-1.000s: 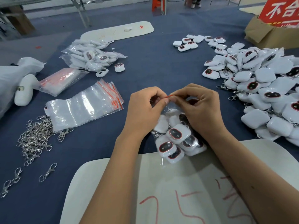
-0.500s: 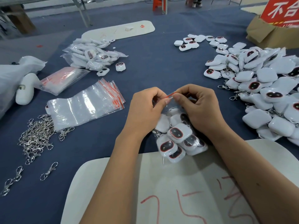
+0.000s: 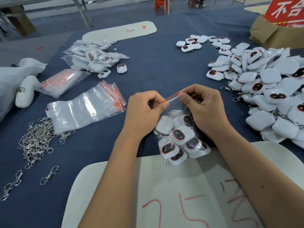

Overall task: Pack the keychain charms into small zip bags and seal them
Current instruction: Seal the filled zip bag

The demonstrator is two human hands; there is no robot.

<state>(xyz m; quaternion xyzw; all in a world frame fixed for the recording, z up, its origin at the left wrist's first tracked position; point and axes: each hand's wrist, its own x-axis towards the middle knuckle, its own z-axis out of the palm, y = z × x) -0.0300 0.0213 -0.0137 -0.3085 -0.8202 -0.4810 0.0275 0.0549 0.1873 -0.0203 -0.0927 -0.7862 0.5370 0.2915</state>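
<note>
Nearest the person lies a white board (image 3: 189, 186) with red scrawl, its far edge under the bottom of a filled zip bag (image 3: 178, 137) that rests partly on it and partly on the blue bench (image 3: 156, 71). The bag holds a clump of white keychain charms (image 3: 181, 134) with dark, red-rimmed ovals. Just above them both hands grasp the bag's mouth: the left hand (image 3: 144, 112) pinches the near end of the red seal strip (image 3: 171, 97) between thumb and forefinger, and the right hand (image 3: 204, 107) pinches the far end, fingers curled.

To seal well, I judge the strip should be kept taut and level between the two pinches, then one thumb run along it end to end so no stretch is left unpressed. The charms sit close beneath the mouth, so they want shaking down first, lest one catch in the track.

Farther left lie loose metal clasps (image 3: 35, 139) and a stack of empty zip bags (image 3: 85, 107); beyond, packed bags (image 3: 93, 57). To the right spreads the heap of unpacked charms (image 3: 266, 89).
</note>
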